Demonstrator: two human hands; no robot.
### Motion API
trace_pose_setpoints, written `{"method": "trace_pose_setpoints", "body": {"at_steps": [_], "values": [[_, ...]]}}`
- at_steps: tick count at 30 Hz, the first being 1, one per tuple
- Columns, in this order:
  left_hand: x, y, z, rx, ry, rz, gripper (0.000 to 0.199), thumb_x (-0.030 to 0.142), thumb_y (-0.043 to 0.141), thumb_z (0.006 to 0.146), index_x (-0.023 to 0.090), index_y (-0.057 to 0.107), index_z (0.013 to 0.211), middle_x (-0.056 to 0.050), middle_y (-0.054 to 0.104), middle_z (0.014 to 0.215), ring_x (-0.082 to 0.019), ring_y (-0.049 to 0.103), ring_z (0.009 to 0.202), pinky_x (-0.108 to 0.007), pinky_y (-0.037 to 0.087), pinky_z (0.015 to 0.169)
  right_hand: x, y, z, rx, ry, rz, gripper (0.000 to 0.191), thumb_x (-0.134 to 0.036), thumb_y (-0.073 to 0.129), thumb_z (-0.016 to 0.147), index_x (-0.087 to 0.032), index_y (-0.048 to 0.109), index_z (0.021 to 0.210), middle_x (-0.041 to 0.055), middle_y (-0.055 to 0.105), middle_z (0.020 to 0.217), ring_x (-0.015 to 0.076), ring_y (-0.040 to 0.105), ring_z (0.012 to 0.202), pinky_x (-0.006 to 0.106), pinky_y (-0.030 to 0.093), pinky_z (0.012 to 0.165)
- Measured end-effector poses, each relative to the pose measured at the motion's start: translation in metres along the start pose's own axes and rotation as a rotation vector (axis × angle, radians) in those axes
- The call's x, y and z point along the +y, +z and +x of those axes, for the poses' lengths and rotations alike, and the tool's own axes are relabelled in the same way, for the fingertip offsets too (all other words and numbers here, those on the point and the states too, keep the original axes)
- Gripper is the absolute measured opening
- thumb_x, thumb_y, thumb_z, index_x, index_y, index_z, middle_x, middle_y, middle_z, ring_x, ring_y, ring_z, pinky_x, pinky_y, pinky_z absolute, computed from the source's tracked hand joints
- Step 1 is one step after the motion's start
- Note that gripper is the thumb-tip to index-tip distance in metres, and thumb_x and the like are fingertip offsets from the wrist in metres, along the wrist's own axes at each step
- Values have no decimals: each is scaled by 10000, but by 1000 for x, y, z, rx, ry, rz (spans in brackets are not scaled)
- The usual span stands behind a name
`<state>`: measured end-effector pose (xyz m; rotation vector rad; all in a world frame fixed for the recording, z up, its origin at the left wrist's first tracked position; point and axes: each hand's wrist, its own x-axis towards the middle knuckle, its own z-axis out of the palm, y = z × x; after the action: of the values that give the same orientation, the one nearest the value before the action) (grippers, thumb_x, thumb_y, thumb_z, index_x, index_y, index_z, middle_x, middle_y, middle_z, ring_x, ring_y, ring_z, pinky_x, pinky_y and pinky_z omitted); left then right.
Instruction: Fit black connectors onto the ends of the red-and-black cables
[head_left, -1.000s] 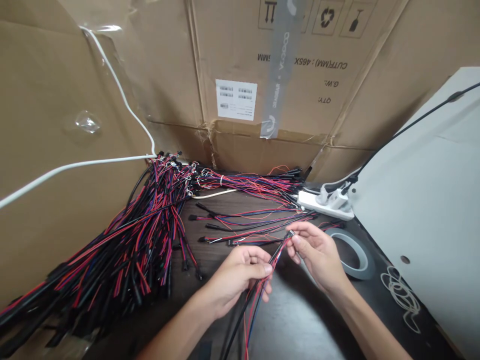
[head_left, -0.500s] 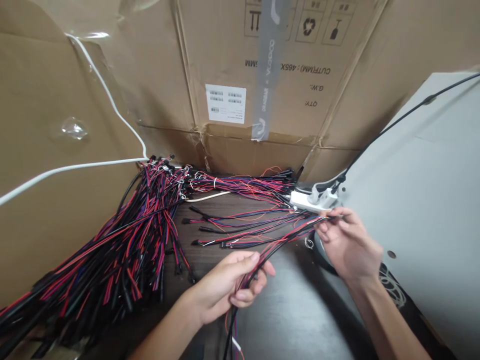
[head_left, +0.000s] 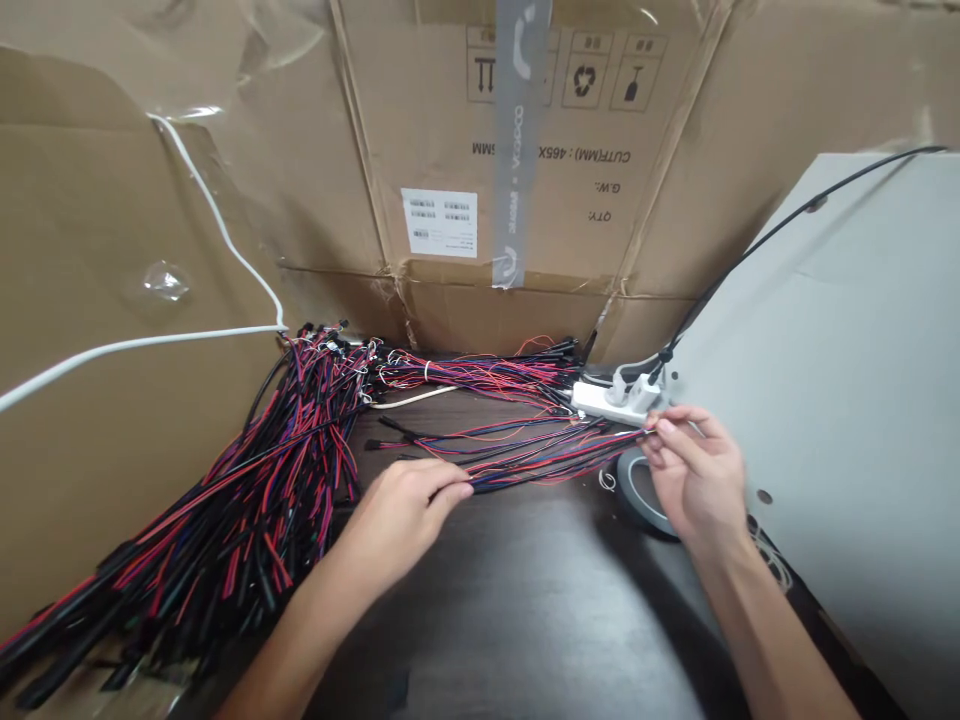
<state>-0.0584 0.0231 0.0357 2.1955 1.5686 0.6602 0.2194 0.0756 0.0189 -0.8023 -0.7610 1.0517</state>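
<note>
A dark wood-grained worktop (head_left: 487,610) spreads across the foreground. Above it, the left hand (head_left: 416,505), palm down, pinches the left end of a red, black and blue wire harness (head_left: 551,467) between thumb and fingers. The right hand (head_left: 697,470) grips the other end at its fingertips, so the strands stretch between the two hands; whether they touch the worktop I cannot tell. Beside the right wrist lie a tape roll (head_left: 627,490) and a coil of thin pale cord (head_left: 772,562), partly hidden. To the left, a large heap of similar harnesses (head_left: 251,490) leans near the cardboard. Just beyond the held strands lie a few loose harnesses (head_left: 469,430), then a white power strip (head_left: 598,402) with plugs in it, and a tied wire bundle (head_left: 491,373) along the foot of an upside-down printed cardboard box (head_left: 427,100).
</note>
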Motion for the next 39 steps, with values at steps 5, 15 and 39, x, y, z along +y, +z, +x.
{"method": "trace_pose_setpoints", "body": {"at_steps": [5, 15, 39], "values": [[-28, -8, 1, -25, -51, 407, 246, 257, 447, 888, 216, 687, 854, -44, 661, 869, -209, 604, 830, -288, 429, 724, 1, 1, -4, -194, 187, -242, 229, -209, 784, 582, -129, 627, 727, 36, 616, 668, 88, 514, 528, 192, 370, 441], [23, 23, 13, -26, 121, -6, 344, 248, 535, 857, 181, 533, 1194, -72, 570, 1176, -198, 501, 1103, -344, 389, 973, -3, 5, -15, -522, 364, -120, 146, -186, 729, 677, -137, 603, 733, 20, 588, 730, 93, 543, 549, 188, 415, 431], [77, 15, 50, -263, -50, -559, 146, 85, 493, 607, 137, 606, 684, -6, 594, 654, -97, 537, 557, -193, 419, 518, 4, 18, -33, -663, 259, 236, 75, -142, 660, 750, -157, 600, 792, 12, 555, 781, 56, 535, 479, 132, 397, 358]]}}
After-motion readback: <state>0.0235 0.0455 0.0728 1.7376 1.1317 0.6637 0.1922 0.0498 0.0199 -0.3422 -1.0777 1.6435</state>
